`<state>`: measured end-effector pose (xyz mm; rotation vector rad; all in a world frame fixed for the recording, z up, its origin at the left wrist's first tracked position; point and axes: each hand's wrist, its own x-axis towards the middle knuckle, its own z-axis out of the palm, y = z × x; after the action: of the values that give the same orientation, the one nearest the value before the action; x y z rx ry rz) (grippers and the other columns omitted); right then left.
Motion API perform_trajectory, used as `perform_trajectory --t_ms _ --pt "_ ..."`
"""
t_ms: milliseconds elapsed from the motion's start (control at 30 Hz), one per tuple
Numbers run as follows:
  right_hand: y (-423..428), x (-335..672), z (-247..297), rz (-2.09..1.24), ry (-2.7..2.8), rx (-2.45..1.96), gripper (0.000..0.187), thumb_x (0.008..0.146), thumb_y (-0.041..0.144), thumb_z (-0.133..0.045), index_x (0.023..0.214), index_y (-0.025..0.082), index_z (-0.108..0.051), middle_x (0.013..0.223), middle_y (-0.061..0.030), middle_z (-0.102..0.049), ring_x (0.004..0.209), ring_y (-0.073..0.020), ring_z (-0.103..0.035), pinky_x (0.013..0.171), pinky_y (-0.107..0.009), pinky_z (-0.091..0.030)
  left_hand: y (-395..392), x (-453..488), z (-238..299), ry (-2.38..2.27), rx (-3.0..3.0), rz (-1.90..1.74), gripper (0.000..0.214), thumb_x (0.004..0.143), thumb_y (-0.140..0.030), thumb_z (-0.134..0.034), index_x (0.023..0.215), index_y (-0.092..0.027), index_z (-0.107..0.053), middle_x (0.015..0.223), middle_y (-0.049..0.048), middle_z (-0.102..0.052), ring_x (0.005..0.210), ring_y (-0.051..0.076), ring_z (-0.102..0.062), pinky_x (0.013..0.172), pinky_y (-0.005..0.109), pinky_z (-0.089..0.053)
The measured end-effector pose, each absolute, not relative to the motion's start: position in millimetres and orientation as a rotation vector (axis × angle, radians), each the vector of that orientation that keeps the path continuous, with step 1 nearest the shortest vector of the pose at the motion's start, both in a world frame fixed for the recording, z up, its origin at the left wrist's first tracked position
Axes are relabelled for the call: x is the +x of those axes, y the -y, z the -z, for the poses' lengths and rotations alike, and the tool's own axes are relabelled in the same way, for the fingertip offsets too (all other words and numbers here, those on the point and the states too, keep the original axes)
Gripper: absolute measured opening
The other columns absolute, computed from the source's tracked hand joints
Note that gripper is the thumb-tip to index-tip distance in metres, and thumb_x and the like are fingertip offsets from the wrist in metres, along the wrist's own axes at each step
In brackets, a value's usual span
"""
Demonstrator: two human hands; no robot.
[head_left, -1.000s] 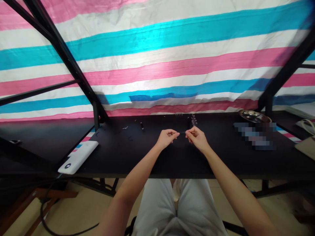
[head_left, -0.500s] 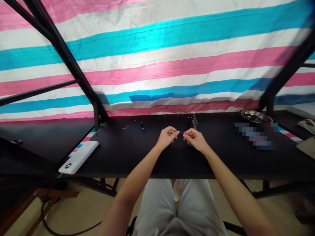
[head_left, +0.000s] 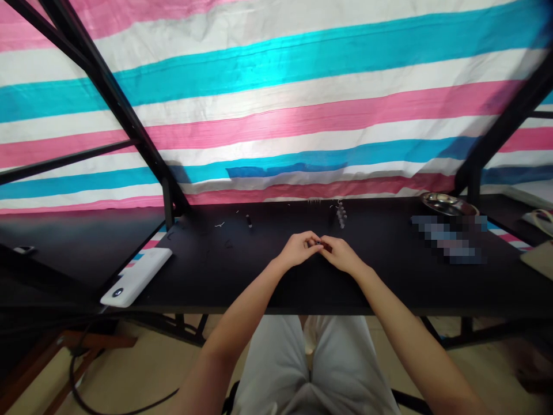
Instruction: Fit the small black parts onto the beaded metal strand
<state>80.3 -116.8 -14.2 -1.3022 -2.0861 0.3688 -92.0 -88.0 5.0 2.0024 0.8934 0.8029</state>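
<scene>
Over the middle of the black table, my left hand and my right hand meet at the fingertips. Both are closed around a small dark piece, mostly covered by the fingers, so its kind does not show. Beyond my right hand lies a cluster of small grey round pieces. Farther left, a short black piece with pale ends sits on the table. Thin white bits are scattered beside it.
The black table has a white power bank with a cable at its left edge. A shiny metal dish stands at the back right, near a blurred patch. Black metal posts and a striped sheet rise behind.
My hands have come closer together and slightly nearer to me, and their fingertips now touch. The small dark piece between them is more covered than before.
</scene>
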Motion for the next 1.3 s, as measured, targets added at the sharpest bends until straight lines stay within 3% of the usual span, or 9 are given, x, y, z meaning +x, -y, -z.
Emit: perform_trajectory --t_ms 300,467,667,833,967,1100,1300 --pt "118 79 8 -0.374 2.026 -1.369 0.019 0.083 0.036 -0.047 0.073 0.02 -0.051 0.066 0.0002 -0.054 0.056 -0.0121 -0.046 0.054 -0.024 -0.034 90 -99 -14 -1.079 2.402 -0.798 0.029 0.085 -0.041 -0.044 0.085 -0.019 -0.065 0.071 0.0007 -0.062 0.059 0.01 -0.05 0.057 0.021 -0.035" --pt "117 79 12 -0.371 2.026 -1.384 0.019 0.083 0.038 -0.047 0.077 0.021 -0.053 0.068 0.0001 -0.055 0.057 -0.0124 -0.047 0.056 -0.024 -0.035 83 -113 -19 -1.124 2.382 -0.948 0.024 0.083 -0.035 -0.048 0.076 -0.02 -0.065 0.063 0.0004 -0.058 0.055 0.011 -0.047 0.055 0.022 -0.032" --pt "116 74 17 -0.372 2.053 -1.398 0.019 0.083 0.038 -0.047 0.078 0.021 -0.054 0.07 -0.0008 -0.056 0.06 -0.0136 -0.049 0.056 -0.025 -0.037 71 -146 -23 -1.202 1.692 -1.517 0.013 0.069 -0.028 -0.065 0.06 -0.019 -0.063 0.049 -0.002 -0.05 0.046 0.009 -0.041 0.049 0.019 -0.029" --pt "118 61 20 -0.349 2.093 -1.383 0.02 0.084 0.039 -0.047 0.083 0.022 -0.057 0.074 -0.0014 -0.057 0.063 -0.0143 -0.051 0.059 -0.026 -0.038 59 -169 -23 -1.239 1.094 -1.839 0.016 0.072 -0.03 -0.06 0.066 -0.016 -0.061 0.05 -0.0022 -0.051 0.042 0.007 -0.042 0.043 0.017 -0.029" --pt "114 52 23 -0.3 2.126 -1.351 0.022 0.086 0.038 -0.044 0.089 0.021 -0.057 0.08 -0.0034 -0.059 0.071 -0.0162 -0.054 0.064 -0.027 -0.041 52 -185 -19 -1.179 0.563 -1.867 0.016 0.073 -0.029 -0.053 0.066 -0.014 -0.054 0.046 -0.0051 -0.046 0.035 0.005 -0.039 0.037 0.017 -0.022" --pt "101 39 25 -0.29 2.21 -1.242 0.021 0.088 0.034 -0.042 0.092 0.021 -0.056 0.09 -0.0058 -0.06 0.082 -0.0176 -0.056 0.073 -0.029 -0.042 55 -194 -15 -1.066 0.223 -1.801 0.013 0.068 -0.026 -0.053 0.065 -0.014 -0.05 0.046 -0.0079 -0.041 0.034 0.003 -0.036 0.038 0.016 -0.024" --pt "59 -5 26 -0.329 2.247 -1.223 0.016 0.086 0.032 -0.045 0.081 0.02 -0.055 0.08 -0.0045 -0.058 0.073 -0.016 -0.054 0.065 -0.027 -0.039 60 -190 -13 -0.976 0.102 -1.765 0.01 0.069 -0.023 -0.049 0.065 -0.014 -0.048 0.046 -0.0084 -0.038 0.034 0.002 -0.033 0.038 0.016 -0.02"
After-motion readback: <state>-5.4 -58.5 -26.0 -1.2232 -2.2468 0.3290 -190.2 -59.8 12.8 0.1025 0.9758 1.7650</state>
